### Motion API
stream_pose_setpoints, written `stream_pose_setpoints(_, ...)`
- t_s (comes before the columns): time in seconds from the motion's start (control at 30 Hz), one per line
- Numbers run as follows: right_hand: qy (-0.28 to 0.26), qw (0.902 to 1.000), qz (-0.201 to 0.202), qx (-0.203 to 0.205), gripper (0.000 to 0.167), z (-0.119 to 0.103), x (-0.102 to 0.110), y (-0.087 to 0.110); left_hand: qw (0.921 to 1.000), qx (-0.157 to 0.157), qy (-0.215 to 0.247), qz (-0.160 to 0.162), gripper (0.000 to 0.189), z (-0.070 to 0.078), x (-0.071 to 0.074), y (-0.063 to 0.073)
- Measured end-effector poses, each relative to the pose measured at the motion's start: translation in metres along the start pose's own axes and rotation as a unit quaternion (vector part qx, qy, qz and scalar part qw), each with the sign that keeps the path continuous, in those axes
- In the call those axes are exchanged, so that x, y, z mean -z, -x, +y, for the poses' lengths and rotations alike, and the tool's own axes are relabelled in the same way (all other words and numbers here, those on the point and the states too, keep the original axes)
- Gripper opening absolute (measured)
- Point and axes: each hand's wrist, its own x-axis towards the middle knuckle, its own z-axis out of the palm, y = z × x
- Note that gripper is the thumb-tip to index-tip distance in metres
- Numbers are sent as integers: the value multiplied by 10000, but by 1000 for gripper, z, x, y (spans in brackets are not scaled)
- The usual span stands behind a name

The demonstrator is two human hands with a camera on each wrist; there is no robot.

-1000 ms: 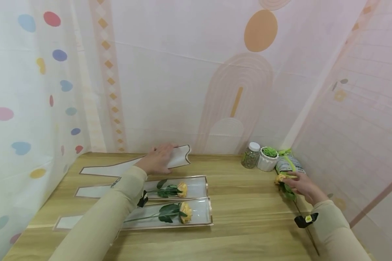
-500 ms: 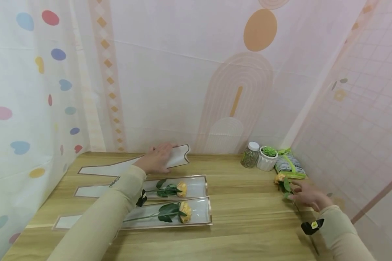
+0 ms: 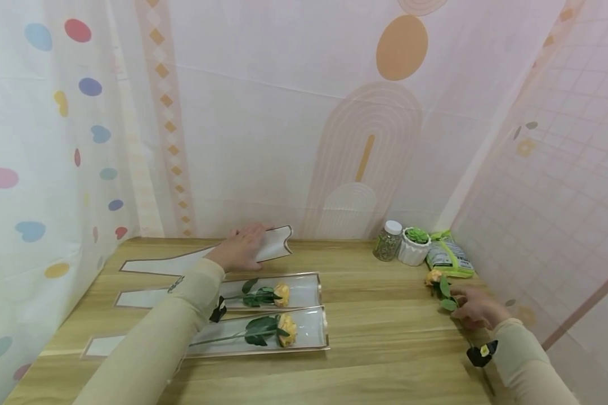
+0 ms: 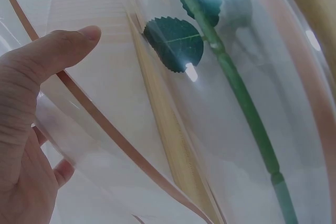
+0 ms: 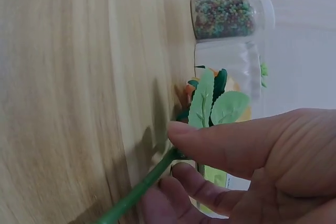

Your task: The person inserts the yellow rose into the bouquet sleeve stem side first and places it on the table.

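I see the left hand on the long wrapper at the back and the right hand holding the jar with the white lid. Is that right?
Not quite: the right hand is holding a rose by its stem, not the jar. The right wrist view shows this, with the jar standing apart. The left hand is on the long wrapper at the back.

- Long, brown-edged, translucent plastic sleeves (image 3: 277, 243): three. One under the left hand (image 3: 243, 247); two on the near side of it.
- Yellow-orange roses (image 3: 287, 330) with green stems and leaves: three. Two in the near-side sleeves; one held in the right hand (image 3: 478, 306).
- White-capped clear jar (image 3: 388, 243) of multicoloured granules (image 5: 223, 17): one, ahead and left of the right hand.
- White pot (image 3: 412, 253) with green succulent (image 3: 417, 235): one, just beside the jar.
- Grey and lime-green bag (image 3: 448, 259): one, ahead of the right hand.
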Motion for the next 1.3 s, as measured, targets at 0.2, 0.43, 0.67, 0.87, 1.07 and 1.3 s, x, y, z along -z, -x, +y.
stream_pose_setpoints(0.2,262,9996,37,-107,74,-2,-2,-3,10000,1,28,41,95,-2,-2,0)
stream_pose_setpoints(0.43,41,9995,14,-315,79,-1,-3,-2,10000,-46,8,67,95,-2,-3,0)
stream_pose_setpoints(0.67,-381,9990,44,-225,82,-4,2,1,10000,-60,14,49,95,-3,-3,0)
stream_pose_setpoints(0.87,-324,9995,24,-2,79,-6,6,1,10000,-49,-6,1,95,0,-1,0)
stream_pose_setpoints(1.07,-391,9991,72,130,78,-8,7,1,9999,-62,-114,-32,96,0,-1,2)
stream_pose_setpoints(1.3,-594,9970,385,329,79,-14,10,4,10000,-61,-61,-9,96,1,-2,0)
